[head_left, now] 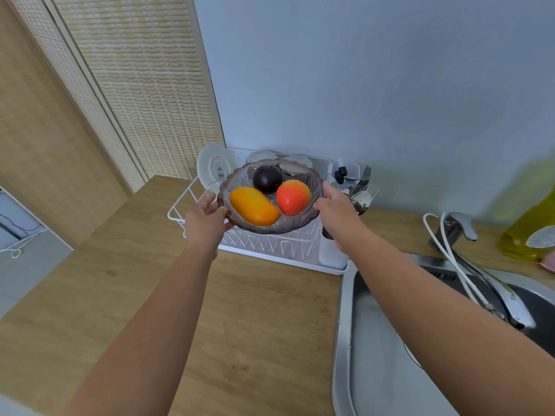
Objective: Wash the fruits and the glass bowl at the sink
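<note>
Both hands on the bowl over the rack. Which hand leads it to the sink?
Right, probably. The right hand grips the tinted glass bowl on the rim nearer the steel sink; the left hand holds the far rim.

Both forearms are bare from the frame's lower edge to the wrists, and the left hand [205, 221] and right hand [338, 211] wear nothing.

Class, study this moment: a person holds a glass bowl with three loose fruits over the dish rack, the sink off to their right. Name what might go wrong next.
1. The glass bowl is held only at its rim by the left hand and right hand; it may slip and break.
2. The mango, red fruit and dark fruit lie loose; tilting could roll them out.
3. Swinging toward the sink, the bowl might strike the forks or faucet.
</note>
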Available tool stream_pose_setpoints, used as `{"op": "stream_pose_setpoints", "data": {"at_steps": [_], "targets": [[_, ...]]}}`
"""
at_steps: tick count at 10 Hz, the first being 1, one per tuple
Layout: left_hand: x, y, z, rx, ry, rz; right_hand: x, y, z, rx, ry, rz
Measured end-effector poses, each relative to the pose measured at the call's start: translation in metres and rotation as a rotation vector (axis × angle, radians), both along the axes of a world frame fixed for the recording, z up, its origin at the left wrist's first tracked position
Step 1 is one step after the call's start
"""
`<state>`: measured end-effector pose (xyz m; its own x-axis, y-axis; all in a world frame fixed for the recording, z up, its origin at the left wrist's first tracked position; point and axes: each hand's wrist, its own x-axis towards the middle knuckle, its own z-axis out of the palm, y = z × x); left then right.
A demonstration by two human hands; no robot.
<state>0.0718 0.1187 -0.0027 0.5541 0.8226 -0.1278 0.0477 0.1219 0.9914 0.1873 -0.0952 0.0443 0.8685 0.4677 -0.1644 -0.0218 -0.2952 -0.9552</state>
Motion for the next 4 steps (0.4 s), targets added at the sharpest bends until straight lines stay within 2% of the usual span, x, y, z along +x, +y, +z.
{"op": "stream_pose_setpoints", "data": {"at_steps": [2, 3, 4], "targets": [[-0.006, -0.007, 0.0, 0.043, -0.011, 0.039, -0.004, -0.005, -0.001, -0.051, -0.033, 0.034], [-0.018, -0.011, 0.0, 0.203, 0.008, 0.08, -0.007, -0.014, 0.009, -0.035, -0.036, 0.031], [-0.039, -0.025, -0.006, 0.479, 0.128, 0.127, -0.012, -0.031, 0.024, 0.138, -0.017, -0.041]]}}
